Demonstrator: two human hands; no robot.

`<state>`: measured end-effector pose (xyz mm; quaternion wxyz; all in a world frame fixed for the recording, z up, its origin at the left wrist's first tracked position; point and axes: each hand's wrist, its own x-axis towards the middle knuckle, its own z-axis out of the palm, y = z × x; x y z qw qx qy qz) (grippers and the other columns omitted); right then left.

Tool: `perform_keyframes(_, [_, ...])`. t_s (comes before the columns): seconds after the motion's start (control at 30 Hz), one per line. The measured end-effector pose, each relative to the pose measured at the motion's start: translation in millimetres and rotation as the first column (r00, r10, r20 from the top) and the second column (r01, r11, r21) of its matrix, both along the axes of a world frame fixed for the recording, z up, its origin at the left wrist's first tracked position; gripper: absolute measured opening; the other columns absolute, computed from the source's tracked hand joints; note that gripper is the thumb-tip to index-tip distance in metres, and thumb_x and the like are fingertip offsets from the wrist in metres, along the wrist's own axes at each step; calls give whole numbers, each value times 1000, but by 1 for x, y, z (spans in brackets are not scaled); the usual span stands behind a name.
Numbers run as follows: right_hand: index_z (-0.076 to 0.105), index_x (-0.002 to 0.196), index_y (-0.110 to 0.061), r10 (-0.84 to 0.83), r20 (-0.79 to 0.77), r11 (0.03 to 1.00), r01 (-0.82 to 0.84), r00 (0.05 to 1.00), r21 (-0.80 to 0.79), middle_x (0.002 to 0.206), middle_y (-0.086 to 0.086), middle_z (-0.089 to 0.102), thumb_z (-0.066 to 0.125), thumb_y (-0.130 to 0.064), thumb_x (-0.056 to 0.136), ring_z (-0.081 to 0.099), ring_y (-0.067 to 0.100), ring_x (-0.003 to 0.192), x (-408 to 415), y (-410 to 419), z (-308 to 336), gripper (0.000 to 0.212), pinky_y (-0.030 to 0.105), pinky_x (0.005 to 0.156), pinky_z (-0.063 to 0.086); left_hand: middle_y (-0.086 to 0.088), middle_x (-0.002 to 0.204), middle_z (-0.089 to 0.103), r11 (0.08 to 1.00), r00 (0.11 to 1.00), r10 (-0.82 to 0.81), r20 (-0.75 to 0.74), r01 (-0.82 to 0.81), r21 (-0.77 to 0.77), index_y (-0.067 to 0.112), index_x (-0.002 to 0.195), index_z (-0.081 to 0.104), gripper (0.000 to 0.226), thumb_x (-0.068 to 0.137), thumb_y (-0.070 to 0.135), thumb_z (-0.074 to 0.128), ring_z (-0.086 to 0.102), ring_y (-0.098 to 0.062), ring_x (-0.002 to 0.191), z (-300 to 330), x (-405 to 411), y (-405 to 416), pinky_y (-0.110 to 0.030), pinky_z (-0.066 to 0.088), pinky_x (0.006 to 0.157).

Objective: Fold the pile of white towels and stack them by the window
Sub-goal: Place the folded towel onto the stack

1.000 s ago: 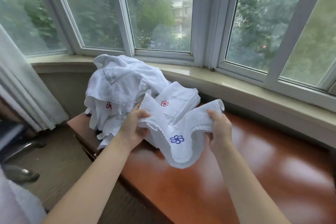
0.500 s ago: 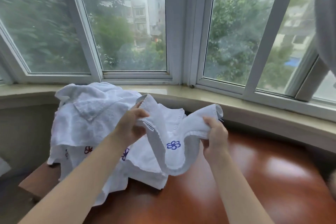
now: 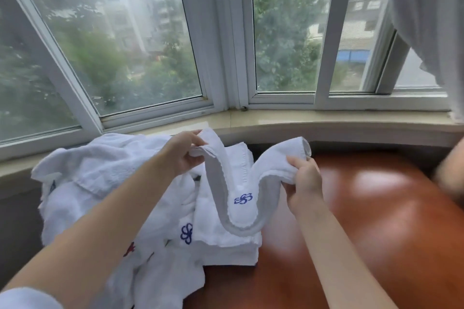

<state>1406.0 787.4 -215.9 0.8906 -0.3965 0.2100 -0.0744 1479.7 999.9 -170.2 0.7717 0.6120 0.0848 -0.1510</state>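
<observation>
Towel (image 3: pixel 241 198) is pinched at 2 ends, left hand (image 3: pixel 184 152) and right hand (image 3: pixel 302 179) each curled around it; it sags between, apparently above the stack (image 3: pixel 226 246).

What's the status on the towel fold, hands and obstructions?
Left hand and right hand each grip an end of folded towel, sagging above the stack. Unfolded pile left. Nothing blocking.

reddish-brown table (image 3: pixel 376 221) glossy | beige sill (image 3: pixel 326 120) behind | white curtain (image 3: pixel 426 20) upper right
</observation>
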Motion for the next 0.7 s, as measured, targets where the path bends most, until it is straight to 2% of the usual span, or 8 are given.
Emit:
perform_keyframes(0.07, [58,104,-12,-82,8,996,82,997,46,81,7,64,49,3,90,64,15,56,-13,27,-2,22,20,47,50,-9,77,54,993,998,-61,0,60,103,5,106,57,40,86,-18,32,56,-12,52,-7,10,20,-17,47,48])
perform_keyframes(0.17, [61,117,-10,-174,-23,984,174,985,23,99,11,68,50,-1,91,69,20,69,-32,68,-8,30,25,53,55,-11,88,55,957,986,-164,1,159,243,9,119,57,48,86,-17,35,55,-16,68,-13,21,46,-25,47,60])
perform_keyframes(0.27, [61,110,-19,-252,-29,968,252,967,-19,101,7,69,50,0,92,68,26,86,-47,98,-5,29,32,67,56,-10,89,54,924,980,-200,5,186,334,21,123,54,51,88,-15,41,54,-17,70,-7,29,60,-28,49,64])
perform_keyframes(0.33, [63,104,-22,-284,-17,957,283,959,-58,98,6,69,50,1,91,68,26,86,-51,106,1,30,32,66,55,-8,87,53,893,965,-258,44,221,392,20,125,54,53,88,-15,42,54,-19,72,-1,39,64,-29,50,63])
perform_keyframes(0.4, [61,94,-25,-309,-2,946,307,951,-100,93,5,68,51,3,90,66,25,83,-51,112,8,30,33,67,54,-9,87,53,841,942,-321,98,236,486,18,127,55,54,85,-14,42,54,-24,78,4,53,64,-35,50,73])
perform_keyframes(0.5, [60,91,-27,-313,17,940,312,950,-135,89,3,65,51,3,89,64,22,82,-40,119,6,32,35,72,53,-9,93,58,724,890,-418,180,207,658,22,121,59,53,84,-13,43,53,-24,78,12,81,64,-30,48,70])
perform_keyframes(0.6, [62,89,-23,-258,22,956,258,966,-137,88,8,66,52,6,87,65,28,82,-17,121,9,31,39,74,53,-6,115,59,622,820,-524,231,183,761,19,123,60,56,82,-16,46,54,-19,94,19,117,61,-26,46,72])
perform_keyframes(0.7, [64,84,-21,-261,67,954,267,963,-137,89,11,65,51,9,86,64,31,83,4,126,8,32,43,78,52,-3,115,57,564,768,-552,326,55,824,15,125,61,56,82,-16,39,55,-24,110,22,159,56,-25,43,77])
